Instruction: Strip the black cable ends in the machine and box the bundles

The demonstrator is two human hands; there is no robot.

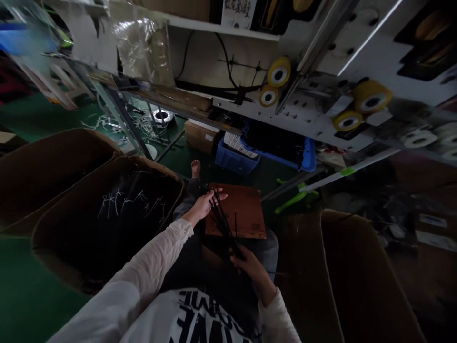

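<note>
Left hand (206, 204) stretched forward; right hand (252, 265) clasps black strands (224, 224).

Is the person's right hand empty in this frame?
No, the right hand grips the lower part of a bundle of thin black strands, which reaches up to the left hand.

Looks like a small workshop or factory floor to me: machine panel (303, 116) with yellow rollers (279, 63), big open cardboard boxes (303, 267) sitting around, blue plastic bins (233, 162) down low, and pale stringy scraps (110, 125) littering a green floor (21, 276).
</note>
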